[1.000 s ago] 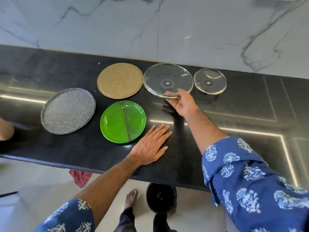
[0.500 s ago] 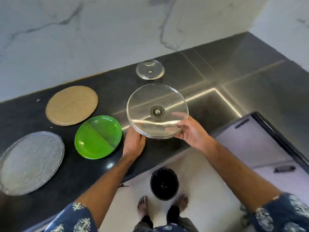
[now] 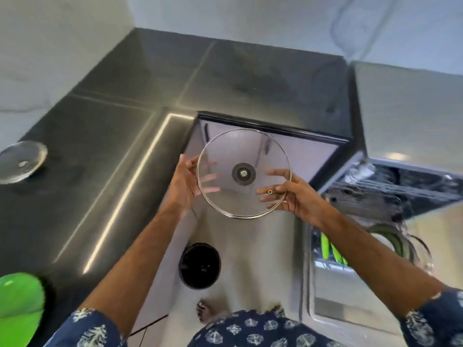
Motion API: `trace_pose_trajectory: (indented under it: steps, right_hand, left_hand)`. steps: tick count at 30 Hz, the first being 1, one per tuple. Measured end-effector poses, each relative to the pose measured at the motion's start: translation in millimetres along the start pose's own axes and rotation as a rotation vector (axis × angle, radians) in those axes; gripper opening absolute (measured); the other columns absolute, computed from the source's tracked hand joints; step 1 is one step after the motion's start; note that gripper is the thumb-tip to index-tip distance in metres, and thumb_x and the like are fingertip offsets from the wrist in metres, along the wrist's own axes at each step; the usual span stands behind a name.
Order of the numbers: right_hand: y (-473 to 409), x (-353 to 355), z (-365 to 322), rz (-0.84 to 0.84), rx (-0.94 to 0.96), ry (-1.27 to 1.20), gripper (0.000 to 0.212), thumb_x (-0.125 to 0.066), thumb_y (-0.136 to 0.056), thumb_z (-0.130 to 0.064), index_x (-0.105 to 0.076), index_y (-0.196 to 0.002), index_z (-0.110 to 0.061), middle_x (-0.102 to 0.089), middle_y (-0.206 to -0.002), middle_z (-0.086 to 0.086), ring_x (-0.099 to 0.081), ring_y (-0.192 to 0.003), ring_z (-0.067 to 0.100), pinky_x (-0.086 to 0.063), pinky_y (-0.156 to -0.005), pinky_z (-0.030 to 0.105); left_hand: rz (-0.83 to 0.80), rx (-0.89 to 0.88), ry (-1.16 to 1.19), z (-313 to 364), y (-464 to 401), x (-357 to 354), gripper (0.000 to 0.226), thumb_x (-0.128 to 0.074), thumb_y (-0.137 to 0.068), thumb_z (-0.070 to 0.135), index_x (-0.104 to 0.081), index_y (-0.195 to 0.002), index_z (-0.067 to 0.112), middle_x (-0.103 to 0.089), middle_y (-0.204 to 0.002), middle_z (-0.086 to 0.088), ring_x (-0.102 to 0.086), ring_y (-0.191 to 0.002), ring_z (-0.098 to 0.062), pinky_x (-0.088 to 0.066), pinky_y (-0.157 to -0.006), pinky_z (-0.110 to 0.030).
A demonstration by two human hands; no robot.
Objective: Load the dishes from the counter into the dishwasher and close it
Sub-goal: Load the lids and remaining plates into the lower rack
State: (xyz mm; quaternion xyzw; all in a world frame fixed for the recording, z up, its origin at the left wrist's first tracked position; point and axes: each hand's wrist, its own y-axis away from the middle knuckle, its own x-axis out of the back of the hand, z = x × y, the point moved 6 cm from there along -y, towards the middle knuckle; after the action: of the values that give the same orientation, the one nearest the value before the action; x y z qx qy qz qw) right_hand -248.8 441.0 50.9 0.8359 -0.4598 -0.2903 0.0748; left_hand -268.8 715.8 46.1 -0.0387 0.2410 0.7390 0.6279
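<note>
The person wears a dark navy-blue cotton shirt printed all over with pale white-and-light-blue leaf or flower motifs. The short, loose sleeves carry the same print: the left sleeve ends around the elbow, and the right sleeve shows a lighter patterned edge at its hem. Both forearms are bare below the sleeves, with no watch or ring visible. One bare foot shows below the shirt.
</note>
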Motion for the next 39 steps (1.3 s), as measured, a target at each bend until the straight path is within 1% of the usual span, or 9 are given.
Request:
trace_pose_trajectory:
  steps: [4, 8, 12, 18, 23, 26, 30, 33, 39]
  right_hand:
    - [81, 86, 11, 0.141, 0.061, -0.033, 0.048, -0.054, -0.089, -0.001, -0.051, -0.135, -0.014, -0.065, -0.120, 0.031, -0.070, -0.100, 0.042, -0.061, -0.079, 0.042]
    - [160, 163, 30, 0.283, 0.031, -0.059, 0.041, -0.059, -0.090, -0.002, -0.056, -0.128, -0.016, -0.067, -0.120, 0.025, -0.068, -0.105, 0.042, -0.061, -0.073, 0.044]
    - [225, 228, 54, 0.412, -0.064, -0.078, 0.026, -0.070, -0.088, -0.017, -0.061, -0.112, -0.012, -0.068, -0.119, 0.024, -0.066, -0.109, 0.045, -0.051, -0.094, 0.063]
    - [277, 284, 92, 0.414, -0.072, -0.167, 0.049, -0.066, -0.093, -0.017, -0.055, -0.135, -0.039, -0.067, -0.127, 0.012, -0.066, -0.109, 0.043, -0.057, -0.084, 0.057]
    - [270, 334, 108, 0.676, -0.072, -0.164, 0.050, -0.063, -0.089, -0.001, -0.063, -0.130, -0.029, -0.068, -0.124, 0.005, -0.073, -0.093, 0.035, -0.060, -0.070, 0.050]
    - [244, 370, 112, 0.877, -0.111, -0.100, 0.053, -0.059, -0.088, 0.006, -0.059, -0.136, -0.018, -0.060, -0.128, 0.003, -0.073, -0.080, 0.016, -0.057, -0.054, 0.027]
    - [196, 427, 119, 1.112, -0.263, 0.208, 0.038, -0.055, -0.090, -0.007, -0.062, -0.126, -0.019, -0.070, -0.108, 0.016, -0.068, -0.099, 0.037, -0.057, -0.078, 0.042]
    - [153, 462, 127, 1.245, -0.278, 0.254, 0.053, -0.050, -0.089, -0.011, -0.053, -0.138, -0.031, -0.067, -0.124, 0.015, -0.061, -0.116, 0.036, -0.050, -0.096, 0.045]
    - [78, 529, 171, 1.389, -0.260, 0.215, 0.069, -0.045, -0.084, -0.009, -0.042, -0.144, -0.044, -0.068, -0.123, 0.013, -0.064, -0.109, 0.037, -0.055, -0.083, 0.044]
  left_hand:
    - [-0.232, 0.029, -0.265, -41, -15, -124, 0.035, -0.056, -0.097, 0.035, -0.057, -0.126, 0.017, -0.068, -0.127, -0.013, -0.070, -0.103, -0.042, -0.061, -0.070, -0.049]
    - [-0.385, 0.044, -0.416, -98, -23, -222, 0.021, -0.050, -0.102, 0.011, -0.056, -0.121, 0.017, -0.071, -0.117, -0.014, -0.073, -0.093, -0.039, -0.060, -0.058, -0.042]
    - [-0.602, 0.090, -0.583, -157, -15, -309, 0.021, -0.047, -0.103, 0.012, -0.058, -0.118, 0.022, -0.072, -0.114, -0.009, -0.073, -0.094, -0.038, -0.060, -0.058, -0.037]
    - [-0.866, 0.214, -0.834, -243, -24, -404, 0.020, -0.047, -0.105, 0.009, -0.060, -0.115, 0.020, -0.075, -0.107, -0.007, -0.074, -0.093, -0.032, -0.061, -0.062, -0.037]
    - [-0.971, 0.124, -1.133, -303, -71, -451, 0.029, -0.055, -0.100, 0.008, -0.058, -0.129, 0.014, -0.069, -0.118, -0.008, -0.065, -0.113, -0.027, -0.052, -0.098, -0.049]
    - [-0.970, 0.222, -1.199, -344, -102, -465, 0.048, -0.055, -0.099, 0.001, -0.040, -0.144, -0.002, -0.050, -0.142, -0.022, -0.050, -0.131, -0.034, -0.038, -0.113, -0.051]
    - [-0.950, 0.489, -1.133, -395, -144, -466, 0.041, -0.047, -0.105, 0.025, -0.041, -0.145, 0.016, -0.045, -0.150, -0.009, -0.051, -0.124, -0.020, -0.043, -0.097, -0.038]
    - [-0.850, 0.681, -0.941, -432, -178, -473, 0.049, -0.036, -0.104, 0.045, -0.040, -0.146, 0.019, -0.049, -0.145, -0.007, -0.057, -0.119, -0.024, -0.051, -0.088, -0.041]
    - [-0.632, 0.781, -0.771, -512, -238, -485, 0.056, -0.035, -0.105, 0.046, -0.035, -0.151, 0.015, -0.050, -0.146, -0.014, -0.058, -0.121, -0.036, -0.047, -0.098, -0.054]
